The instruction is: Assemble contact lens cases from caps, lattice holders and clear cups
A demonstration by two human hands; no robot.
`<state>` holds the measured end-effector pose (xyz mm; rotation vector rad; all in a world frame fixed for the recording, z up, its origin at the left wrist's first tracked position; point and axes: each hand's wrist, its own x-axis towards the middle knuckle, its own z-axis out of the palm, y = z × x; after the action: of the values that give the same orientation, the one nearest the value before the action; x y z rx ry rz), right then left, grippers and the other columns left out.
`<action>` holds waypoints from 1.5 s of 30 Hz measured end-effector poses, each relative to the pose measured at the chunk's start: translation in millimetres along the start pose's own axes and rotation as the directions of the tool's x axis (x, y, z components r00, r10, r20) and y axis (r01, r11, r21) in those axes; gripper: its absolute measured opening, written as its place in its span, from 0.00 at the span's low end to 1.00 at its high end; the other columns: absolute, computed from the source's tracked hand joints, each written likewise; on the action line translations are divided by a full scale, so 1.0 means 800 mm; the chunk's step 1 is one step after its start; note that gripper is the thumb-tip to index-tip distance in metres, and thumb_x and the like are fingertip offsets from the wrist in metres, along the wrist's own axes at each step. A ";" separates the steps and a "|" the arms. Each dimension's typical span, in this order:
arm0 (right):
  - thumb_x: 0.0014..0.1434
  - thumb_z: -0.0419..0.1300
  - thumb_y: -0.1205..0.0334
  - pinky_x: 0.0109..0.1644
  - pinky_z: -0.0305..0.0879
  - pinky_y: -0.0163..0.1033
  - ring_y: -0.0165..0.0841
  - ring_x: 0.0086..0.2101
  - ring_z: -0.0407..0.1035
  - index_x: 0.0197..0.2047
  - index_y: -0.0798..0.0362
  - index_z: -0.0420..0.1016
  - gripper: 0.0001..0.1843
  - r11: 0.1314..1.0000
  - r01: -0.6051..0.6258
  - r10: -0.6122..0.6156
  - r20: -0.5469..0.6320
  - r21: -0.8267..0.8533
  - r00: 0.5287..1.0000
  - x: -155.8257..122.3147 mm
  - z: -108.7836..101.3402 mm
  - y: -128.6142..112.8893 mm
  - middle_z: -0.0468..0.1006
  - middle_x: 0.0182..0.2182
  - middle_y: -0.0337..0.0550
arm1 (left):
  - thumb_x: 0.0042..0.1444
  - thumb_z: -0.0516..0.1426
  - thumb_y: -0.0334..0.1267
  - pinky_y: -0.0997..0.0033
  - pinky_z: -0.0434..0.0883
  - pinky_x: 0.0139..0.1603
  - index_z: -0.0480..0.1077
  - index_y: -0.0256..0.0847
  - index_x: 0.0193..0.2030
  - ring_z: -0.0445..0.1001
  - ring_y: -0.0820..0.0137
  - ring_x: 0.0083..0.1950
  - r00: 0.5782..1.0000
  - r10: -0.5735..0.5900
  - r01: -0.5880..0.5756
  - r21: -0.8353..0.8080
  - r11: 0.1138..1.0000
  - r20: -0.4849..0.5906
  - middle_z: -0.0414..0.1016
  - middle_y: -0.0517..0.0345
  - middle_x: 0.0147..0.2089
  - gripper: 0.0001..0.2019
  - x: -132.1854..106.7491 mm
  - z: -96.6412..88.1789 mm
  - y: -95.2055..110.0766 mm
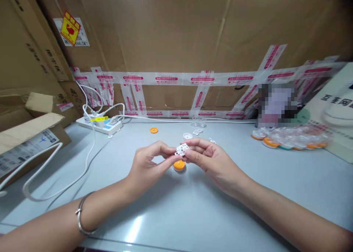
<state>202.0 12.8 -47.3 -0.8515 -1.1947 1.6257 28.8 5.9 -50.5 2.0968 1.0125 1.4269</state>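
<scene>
Between my two hands, above the table, is a small flat white plastic part with holes in it. My left hand pinches its left edge with thumb and fingers. On the other side, my right hand grips it between thumb and fingertips. Just below the fingers, an orange round piece sits on the table, partly hidden by my hands. Behind my right hand lie a white round cap and more small white parts. An orange ring lies farther back to the left.
Clear round pieces stand near the back cardboard. At the right is a pile of clear cases with orange and teal rims. A power strip with white cables lies at the back left, beside an opened cardboard box.
</scene>
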 end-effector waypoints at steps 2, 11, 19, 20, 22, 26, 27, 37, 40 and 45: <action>0.45 0.68 0.56 0.41 0.67 0.36 0.27 0.31 0.71 0.34 0.52 0.75 0.13 0.999 -0.024 0.024 -0.020 0.027 1.000 0.000 0.002 0.000 0.77 0.29 0.38 | 0.50 0.61 0.32 0.77 0.72 0.33 0.70 0.39 0.30 0.76 0.74 0.30 1.000 0.013 -0.013 0.023 1.000 0.028 0.78 0.61 0.29 0.03 0.000 0.002 -0.002; 0.45 0.66 0.55 0.45 0.63 0.40 0.30 0.35 0.69 0.37 0.52 0.76 0.16 0.942 0.034 -0.086 -0.143 -0.333 0.986 0.027 -0.031 0.021 0.77 0.35 0.41 | 0.41 0.65 0.45 0.64 0.68 0.43 0.66 0.40 0.44 0.71 0.64 0.44 0.908 -0.233 0.139 0.277 0.951 0.348 0.72 0.53 0.44 0.23 0.010 -0.001 -0.026; 0.49 0.61 0.54 0.45 0.65 0.43 0.35 0.38 0.71 0.39 0.53 0.76 0.15 0.829 0.107 -0.119 0.015 -0.549 0.993 0.031 -0.030 0.029 0.79 0.37 0.44 | 0.47 0.61 0.40 0.70 0.66 0.38 0.68 0.38 0.36 0.70 0.69 0.36 0.870 -0.268 0.173 0.254 0.952 0.413 0.72 0.57 0.34 0.11 0.008 0.013 -0.035; 0.50 0.60 0.54 0.44 0.65 0.42 0.35 0.38 0.71 0.39 0.53 0.76 0.15 0.809 0.134 -0.146 0.025 -0.572 0.989 0.030 -0.030 0.029 0.79 0.37 0.44 | 0.47 0.60 0.40 0.71 0.66 0.36 0.68 0.38 0.35 0.70 0.70 0.35 0.875 -0.268 0.179 0.244 0.953 0.404 0.71 0.57 0.34 0.11 0.007 0.014 -0.037; 0.51 0.60 0.55 0.40 0.64 0.41 0.34 0.36 0.70 0.39 0.54 0.76 0.15 0.763 0.170 -0.184 0.044 -0.624 0.982 0.029 -0.029 0.027 0.79 0.36 0.44 | 0.47 0.60 0.40 0.72 0.66 0.35 0.68 0.38 0.35 0.69 0.70 0.33 0.878 -0.275 0.197 0.227 0.954 0.392 0.72 0.58 0.33 0.10 0.007 0.017 -0.040; 0.51 0.59 0.56 0.36 0.64 0.38 0.32 0.32 0.69 0.38 0.54 0.76 0.13 0.705 0.216 -0.211 0.091 -0.676 0.973 0.027 -0.029 0.024 0.79 0.34 0.43 | 0.47 0.60 0.39 0.72 0.66 0.34 0.68 0.38 0.36 0.70 0.71 0.33 0.872 -0.291 0.226 0.203 0.953 0.394 0.73 0.57 0.34 0.10 0.008 0.018 -0.044; 0.51 0.59 0.57 0.36 0.64 0.38 0.31 0.32 0.69 0.38 0.54 0.76 0.13 0.699 0.223 -0.216 0.097 -0.679 0.972 0.027 -0.029 0.023 0.79 0.33 0.43 | 0.47 0.60 0.39 0.72 0.66 0.34 0.68 0.38 0.36 0.70 0.71 0.33 0.873 -0.288 0.226 0.197 0.954 0.393 0.73 0.57 0.34 0.10 0.008 0.018 -0.045; 0.52 0.60 0.58 0.41 0.65 0.39 0.33 0.36 0.71 0.40 0.53 0.78 0.13 0.721 0.226 -0.203 0.112 -0.655 0.973 0.026 -0.033 0.028 0.80 0.37 0.43 | 0.48 0.59 0.39 0.72 0.67 0.34 0.69 0.37 0.36 0.70 0.71 0.33 0.877 -0.270 0.208 0.192 0.959 0.398 0.73 0.57 0.34 0.10 0.008 0.020 -0.050; 0.51 0.60 0.57 0.43 0.65 0.40 0.33 0.37 0.71 0.40 0.53 0.78 0.14 0.730 0.219 -0.206 0.096 -0.648 0.974 0.026 -0.033 0.026 0.80 0.37 0.43 | 0.48 0.59 0.39 0.72 0.67 0.34 0.70 0.37 0.36 0.70 0.72 0.33 0.877 -0.269 0.210 0.185 0.960 0.398 0.74 0.57 0.34 0.10 0.008 0.020 -0.049; 0.52 0.60 0.57 0.41 0.66 0.39 0.33 0.36 0.71 0.39 0.51 0.78 0.13 0.704 0.234 -0.205 0.124 -0.671 0.971 0.024 -0.033 0.027 0.80 0.35 0.42 | 0.48 0.59 0.38 0.72 0.67 0.35 0.70 0.37 0.37 0.70 0.71 0.33 0.872 -0.275 0.206 0.205 0.957 0.406 0.74 0.57 0.34 0.10 0.009 0.019 -0.046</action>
<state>213.4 37.0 -75.6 -1.0691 -1.9010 0.9867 32.0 36.5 -76.9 2.1652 1.1748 0.7330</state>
